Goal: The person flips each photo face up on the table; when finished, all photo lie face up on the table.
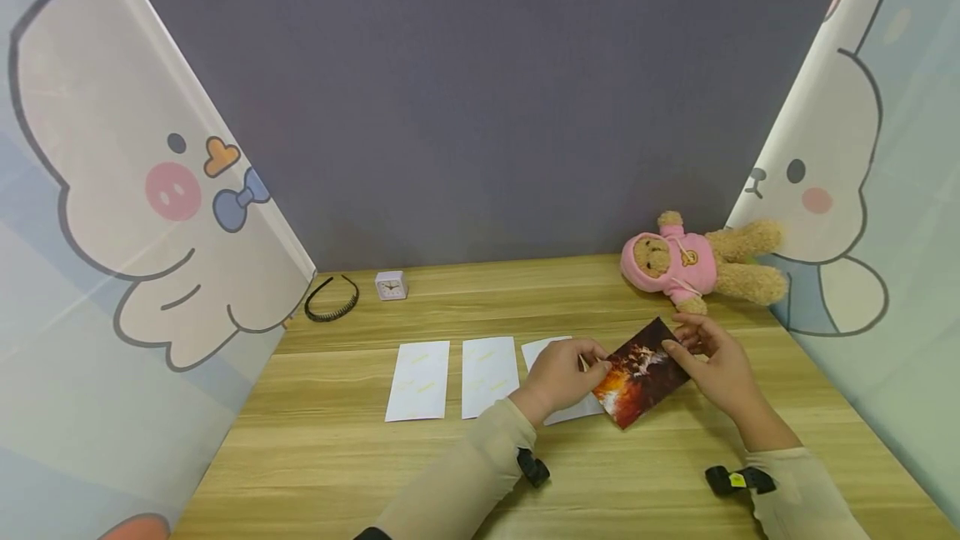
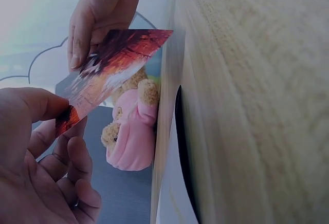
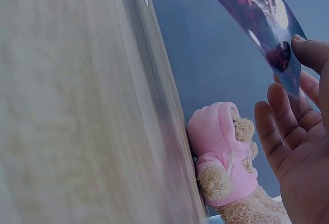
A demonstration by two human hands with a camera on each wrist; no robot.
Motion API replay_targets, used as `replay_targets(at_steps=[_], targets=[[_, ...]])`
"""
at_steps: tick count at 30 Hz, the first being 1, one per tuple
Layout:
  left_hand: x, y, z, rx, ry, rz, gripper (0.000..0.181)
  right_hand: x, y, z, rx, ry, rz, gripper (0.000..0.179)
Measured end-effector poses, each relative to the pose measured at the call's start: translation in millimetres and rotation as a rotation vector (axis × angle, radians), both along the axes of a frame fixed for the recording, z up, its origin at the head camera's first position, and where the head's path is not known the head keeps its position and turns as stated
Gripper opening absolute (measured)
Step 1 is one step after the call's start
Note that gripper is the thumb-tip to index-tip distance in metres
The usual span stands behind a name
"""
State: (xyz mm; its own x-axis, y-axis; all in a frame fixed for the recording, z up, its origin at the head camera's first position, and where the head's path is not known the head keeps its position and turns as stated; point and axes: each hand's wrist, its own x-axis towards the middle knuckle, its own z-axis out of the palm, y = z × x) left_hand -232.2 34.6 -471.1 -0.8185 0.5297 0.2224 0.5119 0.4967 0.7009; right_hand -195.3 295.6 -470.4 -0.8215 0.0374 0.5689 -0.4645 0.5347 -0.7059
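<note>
A glossy photo card (image 1: 643, 373) with a dark red, orange and white picture is held between both hands, raised above the table and tilted. My left hand (image 1: 564, 373) pinches its left corner between thumb and fingers. At the opposite end, my right hand (image 1: 712, 365) grips the upper right edge, thumb on the picture side. The left wrist view shows the card (image 2: 115, 62) spanning from one hand to the other. In the right wrist view the card (image 3: 257, 16) bends slightly and shines. A white sheet (image 1: 570, 411) lies partly hidden under the left hand.
Two more white sheets (image 1: 417, 382) (image 1: 489, 377) with faint yellow marks lie in a row to the left. Along the back are a black headband (image 1: 330, 317), a small clock (image 1: 392, 285) and a teddy bear (image 1: 693, 263) in a pink hoodie. A grey panel (image 1: 480, 107) stands behind the wooden table (image 1: 315, 457).
</note>
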Motion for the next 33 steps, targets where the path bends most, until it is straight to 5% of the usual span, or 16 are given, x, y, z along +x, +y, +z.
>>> replay_targets(at_steps=[11, 20, 29, 33], targets=[[1.0, 1.0, 0.2, -0.001, -0.021, -0.013, 0.014, -8.3, 13.9, -20.1, 0.069, -0.056, 0.006, 0.028], [2.2, 1.6, 0.8, -0.029, 0.000, -0.004, 0.013, -4.9, 14.9, -16.7, 0.101, -0.083, 0.020, 0.012], [3.8, -1.5, 6.5, -0.047, -0.059, 0.080, 0.052, -4.9, 15.6, -15.4, -0.096, -0.141, 0.131, 0.012], [2.0, -2.0, 6.7, -0.007, -0.023, 0.097, 0.049, -5.3, 15.6, -16.3, -0.163, -0.159, 0.166, 0.012]])
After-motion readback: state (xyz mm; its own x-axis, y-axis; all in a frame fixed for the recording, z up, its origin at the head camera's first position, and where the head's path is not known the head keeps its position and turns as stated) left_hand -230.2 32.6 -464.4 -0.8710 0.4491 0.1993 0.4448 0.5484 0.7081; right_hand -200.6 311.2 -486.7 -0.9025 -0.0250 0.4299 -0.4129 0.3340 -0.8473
